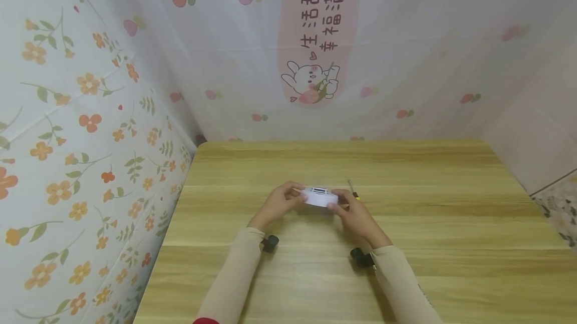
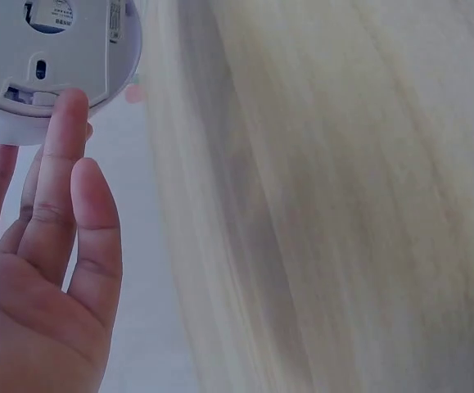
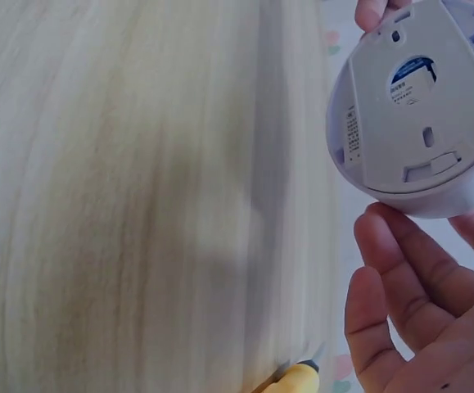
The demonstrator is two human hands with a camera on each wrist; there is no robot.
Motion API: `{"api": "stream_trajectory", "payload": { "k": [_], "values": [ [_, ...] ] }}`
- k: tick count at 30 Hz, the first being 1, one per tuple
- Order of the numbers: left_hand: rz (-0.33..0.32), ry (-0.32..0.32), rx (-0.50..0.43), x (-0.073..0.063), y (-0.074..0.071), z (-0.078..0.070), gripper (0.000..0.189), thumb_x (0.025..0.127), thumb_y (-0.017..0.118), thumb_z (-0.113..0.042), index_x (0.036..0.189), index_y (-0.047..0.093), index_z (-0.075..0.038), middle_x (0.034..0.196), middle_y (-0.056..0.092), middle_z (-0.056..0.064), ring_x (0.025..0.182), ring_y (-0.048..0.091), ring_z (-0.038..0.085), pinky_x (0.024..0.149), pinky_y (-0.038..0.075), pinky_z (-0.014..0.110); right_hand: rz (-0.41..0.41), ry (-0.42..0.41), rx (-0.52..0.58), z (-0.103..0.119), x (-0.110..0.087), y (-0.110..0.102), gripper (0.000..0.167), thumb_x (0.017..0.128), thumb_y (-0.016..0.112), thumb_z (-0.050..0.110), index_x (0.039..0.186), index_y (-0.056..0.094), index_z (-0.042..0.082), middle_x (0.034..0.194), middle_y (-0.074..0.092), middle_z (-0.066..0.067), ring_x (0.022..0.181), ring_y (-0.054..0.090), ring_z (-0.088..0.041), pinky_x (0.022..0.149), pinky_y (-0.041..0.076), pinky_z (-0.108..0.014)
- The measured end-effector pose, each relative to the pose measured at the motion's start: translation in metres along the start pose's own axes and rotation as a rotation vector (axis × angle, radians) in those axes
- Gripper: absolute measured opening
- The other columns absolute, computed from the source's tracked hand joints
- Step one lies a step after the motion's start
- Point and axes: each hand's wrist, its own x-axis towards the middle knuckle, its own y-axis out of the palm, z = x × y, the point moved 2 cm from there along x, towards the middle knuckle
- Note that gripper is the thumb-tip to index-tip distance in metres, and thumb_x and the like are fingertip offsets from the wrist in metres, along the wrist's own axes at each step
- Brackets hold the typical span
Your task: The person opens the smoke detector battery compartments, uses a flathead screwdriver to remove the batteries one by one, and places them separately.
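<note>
White plastic, the round device (image 1: 319, 199) was held between the left grip (image 1: 279, 205) and the right grip (image 1: 357, 215), both pinching its rim. Light, even pressure from each side probably suited it best. Just beyond the right grip, a yellow-handled tool (image 3: 295, 380) lay on the wooden surface (image 1: 451, 214). The right wrist view caught tool and slotted backing plate (image 3: 392, 147); the left wrist view, no tool.

The round white plastic device (image 1: 320, 201) looks smooth with a soft sheen; its flat pale plastic back plate (image 3: 392, 143) is matt, edged by a white printed label (image 3: 352, 135) like paper. The yellow-and-black tool (image 3: 298, 379) at right has a smooth plastic handle. Beneath lies a low-sheen, wood-grain tabletop (image 1: 428, 204); the far pale fruit-print curtain (image 1: 225, 63) is creased, matt cloth.
</note>
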Motion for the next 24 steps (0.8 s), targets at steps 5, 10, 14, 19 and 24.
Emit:
{"api": "stream_trajectory", "payload": {
  "k": [5, 10, 14, 19, 24],
  "values": [
    [0.014, 0.015, 0.017, -0.002, -0.003, 0.001, 0.043, 0.091, 0.065, -0.035, 0.129, 0.059, -0.016, 0.110, 0.068, 0.010, 0.099, 0.065, 0.022, 0.082, 0.055, 0.033, -0.030, 0.014, -0.007, 0.003, 0.001, -0.001, 0.048, 0.098, 0.051, 0.040, 0.132, 0.051, 0.006, 0.122, 0.063, -0.021, 0.112, 0.059, -0.033, 0.096, 0.048, -0.050],
    [0.018, 0.013, 0.025, -0.002, -0.004, 0.004, 0.041, 0.092, 0.064, -0.034, 0.128, 0.061, -0.013, 0.104, 0.069, 0.010, 0.095, 0.064, 0.019, 0.081, 0.054, 0.031, -0.045, 0.020, 0.001, 0.002, 0.003, 0.000, 0.045, 0.101, 0.048, 0.036, 0.125, 0.055, 0.000, 0.113, 0.067, -0.022, 0.105, 0.063, -0.032, 0.094, 0.050, -0.050],
    [0.029, -0.009, -0.007, -0.001, -0.002, 0.007, 0.039, 0.092, 0.064, -0.034, 0.123, 0.064, -0.010, 0.095, 0.071, 0.009, 0.083, 0.066, 0.014, 0.076, 0.053, 0.027, -0.060, 0.039, -0.009, 0.000, 0.004, 0.003, 0.042, 0.103, 0.043, 0.031, 0.119, 0.059, -0.005, 0.098, 0.069, -0.018, 0.087, 0.064, -0.024, 0.083, 0.053, -0.041],
    [0.051, -0.024, -0.020, -0.001, 0.002, 0.010, 0.039, 0.093, 0.062, -0.034, 0.119, 0.065, -0.005, 0.088, 0.071, 0.008, 0.071, 0.066, 0.012, 0.067, 0.051, 0.023, -0.047, 0.076, 0.006, -0.005, 0.004, 0.006, 0.044, 0.104, 0.041, 0.030, 0.118, 0.061, -0.006, 0.087, 0.065, -0.012, 0.076, 0.059, -0.016, 0.072, 0.051, -0.030],
    [0.078, -0.027, -0.002, -0.002, 0.003, 0.012, 0.036, 0.096, 0.059, -0.034, 0.116, 0.067, -0.005, 0.080, 0.069, 0.005, 0.068, 0.065, 0.016, 0.062, 0.053, 0.026, -0.020, 0.071, 0.011, -0.008, 0.003, 0.009, 0.044, 0.104, 0.040, 0.030, 0.117, 0.061, -0.005, 0.079, 0.063, -0.009, 0.071, 0.058, -0.015, 0.071, 0.049, -0.029]
  ]
}}
